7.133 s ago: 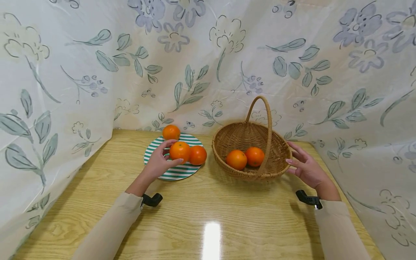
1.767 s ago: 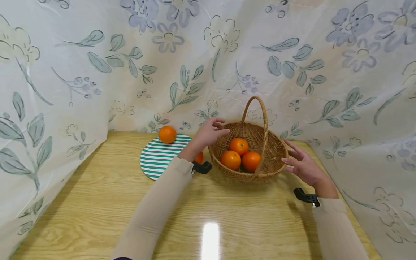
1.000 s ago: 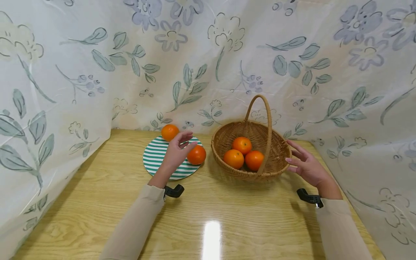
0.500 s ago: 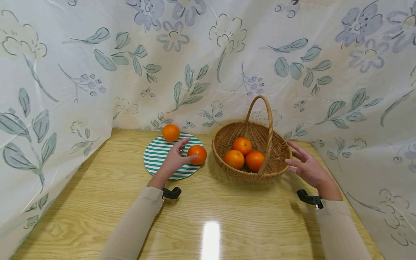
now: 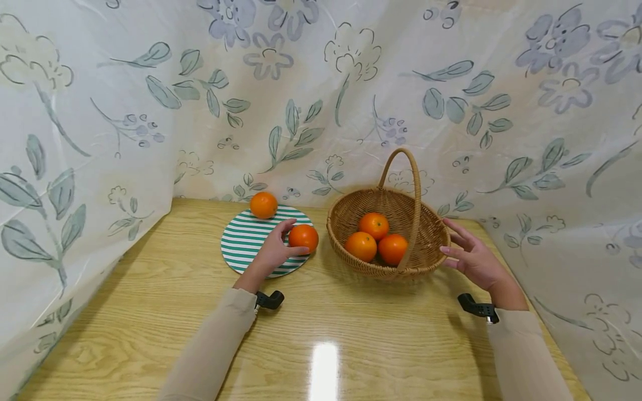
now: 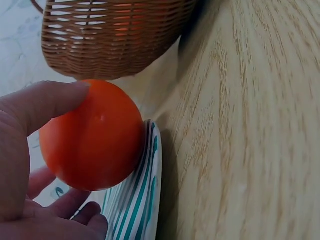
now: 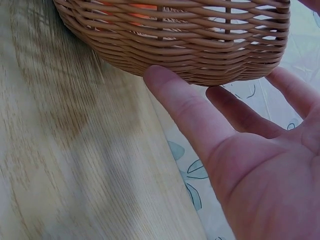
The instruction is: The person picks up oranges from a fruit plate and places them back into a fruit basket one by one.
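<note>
Your left hand has thumb and fingers bent round an orange, pinching it at the right edge of the green-and-white striped plate. Your right hand is spread, thumb and fingertips touching the right outer side of the wicker basket. Plate lies left of centre, close to the back edge of the tabletop; basket stands just beside it, toward the back right corner, arched handle up. Second orange at plate's back edge. Three more oranges clustered inside the basket.
</note>
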A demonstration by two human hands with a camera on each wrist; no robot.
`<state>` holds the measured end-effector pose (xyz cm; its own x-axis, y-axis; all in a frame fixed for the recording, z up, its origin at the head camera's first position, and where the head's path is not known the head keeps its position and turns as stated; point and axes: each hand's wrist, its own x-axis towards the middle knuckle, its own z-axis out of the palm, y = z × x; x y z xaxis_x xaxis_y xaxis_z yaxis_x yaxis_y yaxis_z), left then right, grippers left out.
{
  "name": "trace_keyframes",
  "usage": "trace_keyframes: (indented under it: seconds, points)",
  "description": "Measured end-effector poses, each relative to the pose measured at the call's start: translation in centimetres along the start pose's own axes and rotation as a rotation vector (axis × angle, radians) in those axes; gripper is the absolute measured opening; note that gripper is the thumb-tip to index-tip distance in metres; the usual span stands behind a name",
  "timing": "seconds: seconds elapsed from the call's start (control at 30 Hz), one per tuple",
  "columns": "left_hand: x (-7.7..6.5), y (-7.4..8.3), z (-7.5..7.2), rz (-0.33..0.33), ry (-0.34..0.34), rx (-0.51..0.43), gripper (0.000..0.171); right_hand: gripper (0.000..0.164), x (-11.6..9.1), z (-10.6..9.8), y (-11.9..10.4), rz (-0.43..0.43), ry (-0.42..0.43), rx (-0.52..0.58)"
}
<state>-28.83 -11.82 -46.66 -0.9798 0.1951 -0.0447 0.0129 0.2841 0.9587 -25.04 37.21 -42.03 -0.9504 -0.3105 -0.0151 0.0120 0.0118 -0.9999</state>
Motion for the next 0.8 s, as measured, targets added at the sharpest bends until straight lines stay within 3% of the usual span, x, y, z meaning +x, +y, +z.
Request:
trace_keyframes:
  seconds: [0.33,0.8]
  points:
    - [-0.08,-0.05,0.34,-0.006,0.001,0.017,0.085,0.078,0.09,-0.01,-0.05,-0.002,-0.013,0.005]
    - [-0.38,0.78,0.52,0.047,0.019,-0.087,0.085,0.078,0.11,-0.13,-0.1,-0.012,-0.018,0.029]
